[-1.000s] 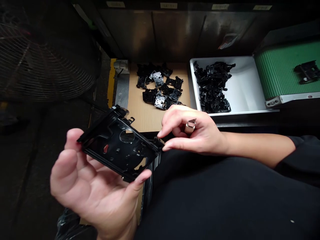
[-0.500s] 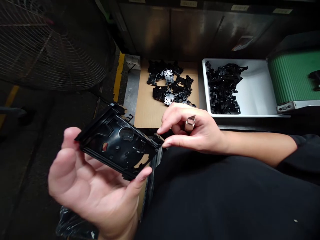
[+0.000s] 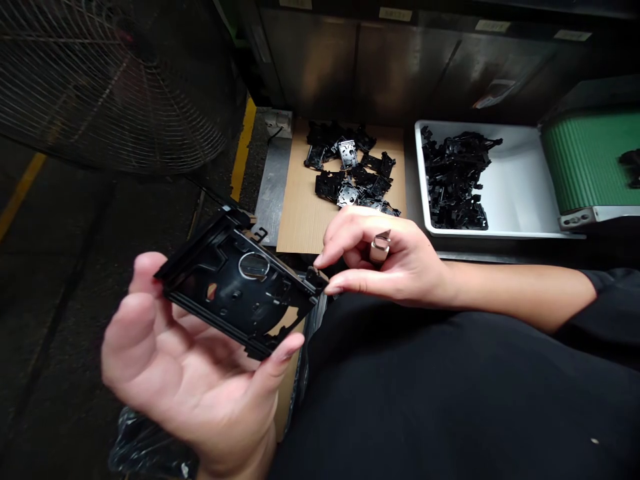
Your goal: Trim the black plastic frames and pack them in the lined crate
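A black moulded plastic frame (image 3: 240, 283), flat with a round hole and several cut-outs, is held tilted in front of me. My left hand (image 3: 200, 367) supports it from below, fingers at its far left edge and thumb at its lower right edge. At the frame's right corner, my right hand (image 3: 377, 257) pinches a small projecting part between thumb and forefinger. On a finger of that hand sits a metal ring with a pointed blade-like tip (image 3: 381, 245).
Similar black plastic parts (image 3: 350, 163) lie piled on a wooden board (image 3: 295, 220). A white tray (image 3: 520, 180) holds more of them on its left side. Right of it is a green ribbed conveyor belt (image 3: 575, 160). A large caged fan (image 3: 115, 87) stands at the left.
The view has shifted slightly, so the background sits a little farther right. Both hands keep their hold on the black frame, with almost no change in its pose.
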Demonstrator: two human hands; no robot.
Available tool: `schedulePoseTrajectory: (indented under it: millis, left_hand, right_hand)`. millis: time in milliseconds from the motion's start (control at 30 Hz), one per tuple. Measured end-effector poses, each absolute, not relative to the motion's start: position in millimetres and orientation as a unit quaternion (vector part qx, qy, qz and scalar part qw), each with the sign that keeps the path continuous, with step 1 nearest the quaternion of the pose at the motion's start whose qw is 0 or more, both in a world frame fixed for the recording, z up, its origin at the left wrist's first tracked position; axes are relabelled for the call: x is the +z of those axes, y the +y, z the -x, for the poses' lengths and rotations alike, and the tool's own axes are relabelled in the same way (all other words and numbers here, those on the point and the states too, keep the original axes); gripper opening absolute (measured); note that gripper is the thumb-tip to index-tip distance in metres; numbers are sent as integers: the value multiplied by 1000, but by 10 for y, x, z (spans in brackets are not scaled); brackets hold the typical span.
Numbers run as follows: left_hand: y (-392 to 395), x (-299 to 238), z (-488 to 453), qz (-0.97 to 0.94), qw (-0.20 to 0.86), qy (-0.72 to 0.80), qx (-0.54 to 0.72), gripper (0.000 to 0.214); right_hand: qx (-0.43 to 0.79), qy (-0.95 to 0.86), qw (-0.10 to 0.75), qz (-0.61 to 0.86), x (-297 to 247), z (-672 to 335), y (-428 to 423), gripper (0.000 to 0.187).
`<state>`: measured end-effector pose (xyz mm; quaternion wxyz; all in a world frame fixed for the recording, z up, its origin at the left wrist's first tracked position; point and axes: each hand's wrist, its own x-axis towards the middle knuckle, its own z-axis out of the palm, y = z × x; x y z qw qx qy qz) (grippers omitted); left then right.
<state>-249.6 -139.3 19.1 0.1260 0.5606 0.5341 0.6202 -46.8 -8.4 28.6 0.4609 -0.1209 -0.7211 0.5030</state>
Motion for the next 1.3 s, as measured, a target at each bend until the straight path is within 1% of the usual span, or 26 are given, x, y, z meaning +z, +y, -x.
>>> schedulePoseTrajectory:
  millis: [433, 600, 767, 933, 1033, 1233, 1300]
  left_hand:
    - [-1538, 222, 2531, -528, 148, 548, 632, 113]
    - [-1567, 202, 2593, -549, 141, 538, 624, 119]
    - [-1577, 189, 2594, -546, 136, 534, 631, 114]
    - [-1540, 173, 2622, -569, 131, 511, 630, 119]
    - [-1528, 168, 2619, -567, 136, 510, 633, 115]
    - [-1584, 143, 2591, -543, 157, 533, 630, 114]
    - [-1618, 125, 2584, -527, 173, 536, 636, 110]
  right_hand:
    - [489, -737, 448, 127, 288, 597, -198, 19]
    - [488, -739, 451, 114, 288, 622, -229, 18]
    - [483, -738, 458, 111, 304, 610, -265, 18]
    - [469, -747, 454, 126, 329, 576, -290, 17]
    - [469, -745, 454, 137, 330, 559, -303, 17]
    - [495, -750, 411, 155, 332, 539, -324, 29]
    - [495, -764, 388, 143, 339, 546, -326, 29]
